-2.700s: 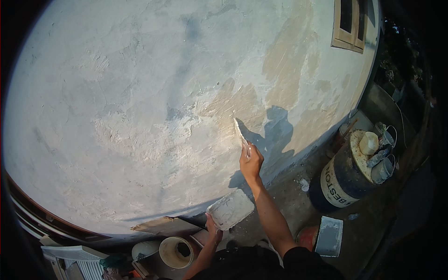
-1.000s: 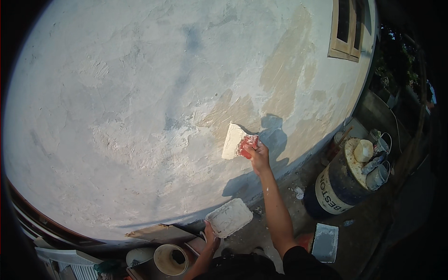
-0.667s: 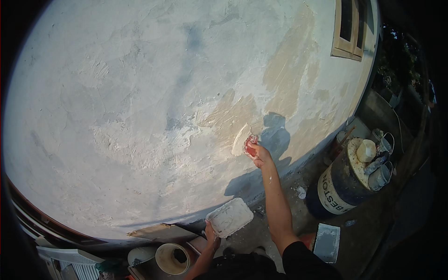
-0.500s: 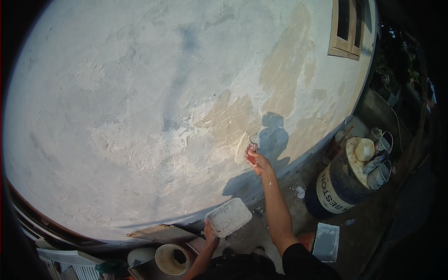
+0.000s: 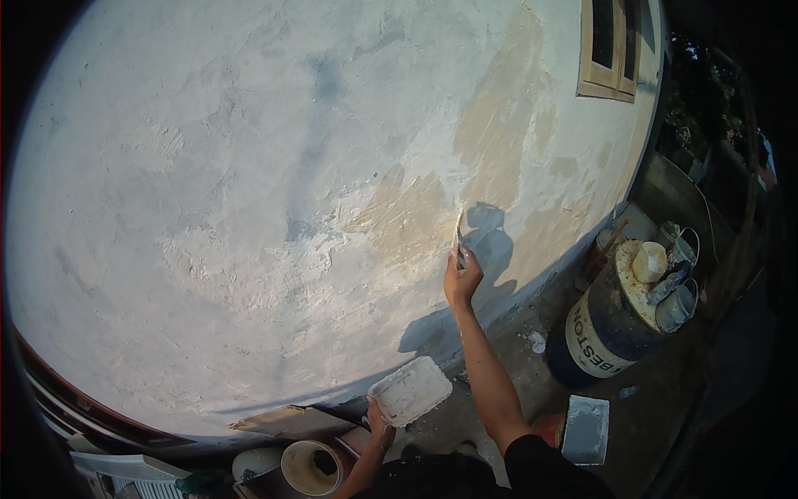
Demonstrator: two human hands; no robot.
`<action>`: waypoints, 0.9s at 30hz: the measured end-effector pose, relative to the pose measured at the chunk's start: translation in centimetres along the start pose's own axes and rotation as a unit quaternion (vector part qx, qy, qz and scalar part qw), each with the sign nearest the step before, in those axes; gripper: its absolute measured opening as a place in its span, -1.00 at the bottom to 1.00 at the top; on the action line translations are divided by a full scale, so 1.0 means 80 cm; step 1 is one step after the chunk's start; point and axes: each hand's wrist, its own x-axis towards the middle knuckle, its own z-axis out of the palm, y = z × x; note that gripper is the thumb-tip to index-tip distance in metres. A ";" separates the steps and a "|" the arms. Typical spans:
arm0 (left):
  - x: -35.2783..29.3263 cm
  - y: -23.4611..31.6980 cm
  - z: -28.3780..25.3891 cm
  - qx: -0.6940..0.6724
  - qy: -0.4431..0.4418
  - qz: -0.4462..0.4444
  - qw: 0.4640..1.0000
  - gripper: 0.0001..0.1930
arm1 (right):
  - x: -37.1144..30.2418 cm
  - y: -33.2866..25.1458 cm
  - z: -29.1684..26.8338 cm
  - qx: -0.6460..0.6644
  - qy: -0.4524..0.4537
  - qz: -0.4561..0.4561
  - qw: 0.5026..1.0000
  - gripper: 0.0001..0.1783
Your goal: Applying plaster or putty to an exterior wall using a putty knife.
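My right hand is closed round a putty knife, seen nearly edge-on. Its blade points up and lies close to or against the wall, by the edge of a damp beige patch; contact cannot be made out for sure. The wall is white and coated in rough, uneven filler. Lower down, my left hand grips one corner of a white rectangular tray smeared with filler, its open side facing up.
At the right stands a dark drum topped with small pots. A grey-topped container is on the ground near my right arm. Lower left are a cream bucket and a broken board. A wooden window is upper right.
My right hand has moved slightly up and right and turned, so the red handle no longer shows and the putty knife is edge-on. My left hand still holds the tray.
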 end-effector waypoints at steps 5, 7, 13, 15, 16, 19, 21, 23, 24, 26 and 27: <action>-0.001 -0.002 -0.011 -0.014 0.017 -0.003 1.000 -0.28 | -0.075 -0.043 0.039 0.029 -0.066 -0.180 0.981 -0.75; -0.006 0.007 -0.002 -0.037 0.016 0.000 0.999 -0.34 | -0.107 -0.062 0.045 0.026 -0.120 -0.197 0.973 -0.67; -0.003 0.019 0.016 -0.050 0.019 -0.019 0.998 -0.34 | -0.165 -0.085 0.047 0.056 -0.193 -0.196 0.960 -0.66; 0.006 0.021 0.019 -0.037 0.010 0.002 0.999 -0.34 | -0.154 -0.066 0.023 0.054 -0.152 -0.160 0.974 -0.75; 0.008 0.026 0.021 -0.020 0.007 0.005 1.000 -0.35 | -0.143 -0.076 0.001 0.050 -0.157 -0.110 0.980 -0.79; 0.015 0.027 0.037 -0.011 0.023 0.010 1.000 -0.37 | -0.090 -0.081 -0.086 -0.004 -0.215 0.032 0.976 -0.79; 0.015 0.023 0.046 -0.008 0.031 0.003 0.999 -0.39 | -0.072 -0.061 -0.136 0.146 -0.241 0.136 0.950 -0.74; 0.011 0.014 0.049 -0.008 0.040 0.002 0.999 -0.42 | -0.055 -0.074 -0.196 -0.024 -0.355 0.102 0.929 -0.72; 0.013 0.004 0.051 -0.008 0.025 0.014 1.000 -0.44 | -0.048 -0.076 -0.218 -0.030 -0.359 0.106 0.927 -0.72; 0.018 -0.023 0.051 0.012 0.013 0.018 1.000 -0.49 | -0.044 -0.081 -0.257 -0.122 -0.509 0.047 0.851 -0.71; 0.016 -0.037 0.052 0.009 0.014 0.010 1.000 -0.49 | -0.047 -0.087 -0.268 -0.128 -0.510 0.053 0.849 -0.71</action>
